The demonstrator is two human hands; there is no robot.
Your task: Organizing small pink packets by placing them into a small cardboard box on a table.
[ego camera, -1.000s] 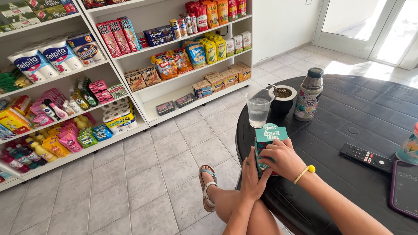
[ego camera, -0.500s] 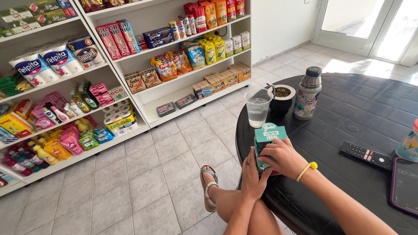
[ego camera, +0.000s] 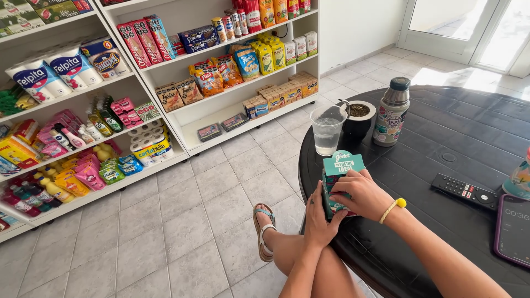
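A small teal carton (ego camera: 341, 168) stands upright at the near left edge of a round dark table (ego camera: 441, 160). My right hand (ego camera: 361, 193) wraps over its front and right side, a yellow band on the wrist. My left hand (ego camera: 321, 218) presses against its left side from below the table edge. Behind the carton stand a clear plastic cup of water (ego camera: 327, 129), a dark gourd cup with a metal straw (ego camera: 359, 117) and a steel flask with stickers (ego camera: 391, 111).
A black remote control (ego camera: 464, 192) and a phone in a purple case (ego camera: 513, 229) lie on the table's right. White shelves of packaged groceries (ego camera: 165, 72) line the left wall. Tiled floor (ego camera: 182, 221) lies between them; my sandalled foot (ego camera: 264, 230) rests there.
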